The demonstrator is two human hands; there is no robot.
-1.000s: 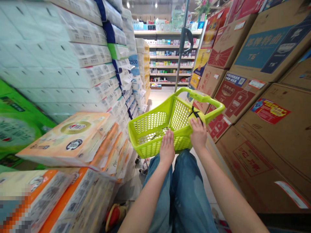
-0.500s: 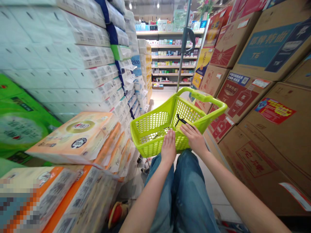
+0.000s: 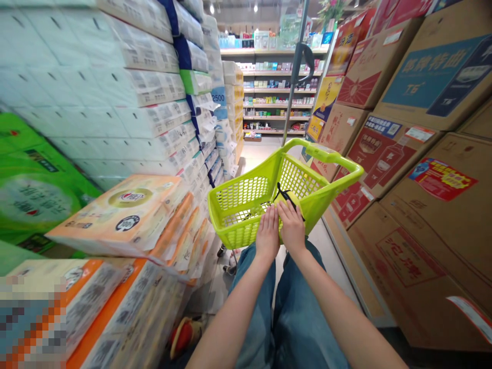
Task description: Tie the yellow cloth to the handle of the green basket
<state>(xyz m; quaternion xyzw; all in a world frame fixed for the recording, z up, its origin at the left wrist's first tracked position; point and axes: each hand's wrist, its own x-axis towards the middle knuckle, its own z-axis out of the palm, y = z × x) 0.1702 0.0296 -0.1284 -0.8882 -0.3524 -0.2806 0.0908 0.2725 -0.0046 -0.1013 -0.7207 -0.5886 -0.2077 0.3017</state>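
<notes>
A lime-green shopping cart basket stands in front of my knees, turned sideways. My left hand lies over its near rim, fingers long and pressed together, thumb hidden. Right beside it, my right hand grips the same rim, with its fingertips reaching over the inner side. A yellow-green item with a black strap is partly covered by my right fingers; its kind is hard to tell. On the cart's far right rises the green handle.
Packs of tissue and white paper stacks line the left side. Printed cardboard cartons form a wall on the right. A grey pole stands ahead, with stocked shelves behind it.
My right hand has moved left along the rim, now next to my left hand. More of the strapped item shows. The view has shifted slightly; the cart stays before me.
</notes>
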